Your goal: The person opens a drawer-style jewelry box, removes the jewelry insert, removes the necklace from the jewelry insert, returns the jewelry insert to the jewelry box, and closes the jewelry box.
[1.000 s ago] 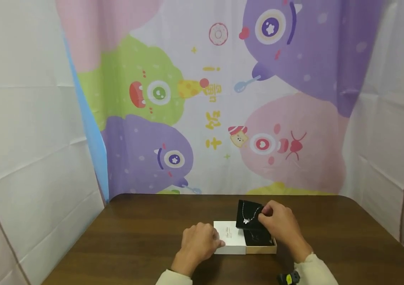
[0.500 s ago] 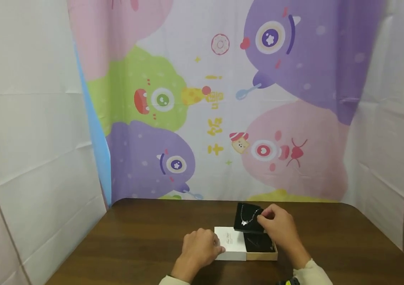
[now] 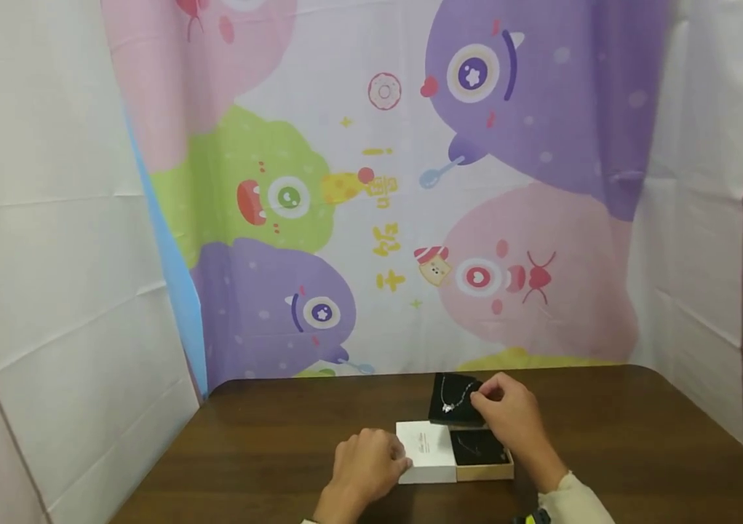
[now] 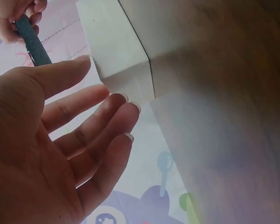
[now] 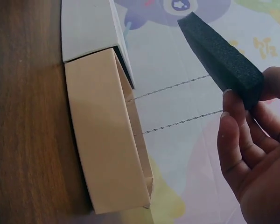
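Observation:
My right hand (image 3: 509, 415) pinches a black foam pad (image 5: 224, 58) by its right edge, above and behind the box. A silver necklace (image 3: 450, 404) with a small pendant lies on the pad's face. In the right wrist view, two strands of thin chain (image 5: 172, 86) run from the pad down into the cream box tray (image 5: 102, 135). That tray sticks out of the right end of a white box sleeve (image 3: 426, 451); its inside looks black from the head view. My left hand (image 3: 367, 462) rests against the sleeve's left end with relaxed fingers, the fingertips (image 4: 100, 91) at its corner.
The box sits on a dark brown wooden table (image 3: 266, 437). Behind it hangs a curtain printed with cartoon monsters (image 3: 476, 276), and pale panels (image 3: 63, 276) stand on both sides. A dark and yellow device (image 3: 535, 517) is at the right wrist.
The pad and my right hand have shifted slightly left relative to the box. My left hand stays at the sleeve's end. The head view has tilted a little.

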Tool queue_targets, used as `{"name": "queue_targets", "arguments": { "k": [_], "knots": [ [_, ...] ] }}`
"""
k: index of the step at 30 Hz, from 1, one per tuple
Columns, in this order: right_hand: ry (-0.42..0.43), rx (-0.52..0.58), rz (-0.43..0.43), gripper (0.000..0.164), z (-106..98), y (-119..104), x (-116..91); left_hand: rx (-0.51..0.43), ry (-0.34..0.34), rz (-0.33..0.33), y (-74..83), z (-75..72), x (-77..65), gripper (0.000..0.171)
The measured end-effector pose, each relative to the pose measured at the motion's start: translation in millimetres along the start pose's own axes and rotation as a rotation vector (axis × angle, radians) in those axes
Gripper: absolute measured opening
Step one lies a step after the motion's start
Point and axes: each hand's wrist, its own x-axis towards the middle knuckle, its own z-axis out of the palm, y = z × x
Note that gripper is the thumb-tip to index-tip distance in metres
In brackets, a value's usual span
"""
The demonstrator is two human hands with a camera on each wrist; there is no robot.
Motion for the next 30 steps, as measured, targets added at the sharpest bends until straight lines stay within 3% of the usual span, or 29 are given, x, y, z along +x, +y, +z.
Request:
{"name": "queue_targets", "arguments": {
  "k": [7,13,19,24,30],
  "knots": [
    [-0.007,0.017,0.006,0.014,0.9,-5.0,-0.7,-0.033,0.015,-0.005,0.7,-0.3,0.8,0.012],
    [0.011,0.065,0.016,0.014,1.2,-7.8,-2.0,-0.034,0.136,-0.005,5.6,-2.3,2.1,0.008],
    [0.034,0.137,0.006,0.014,3.8,-19.2,6.7,-0.061,0.225,-0.017,6.9,-15.5,13.2,0.010],
    [0.066,0.144,0.008,0.013,3.8,-21.5,7.5,-0.136,0.203,-0.020,11.6,-14.9,18.9,0.012],
    [0.056,0.183,0.042,0.014,4.0,-18.7,0.0,-0.260,0.120,-0.062,20.4,-3.0,15.7,0.011]
  ]
}}
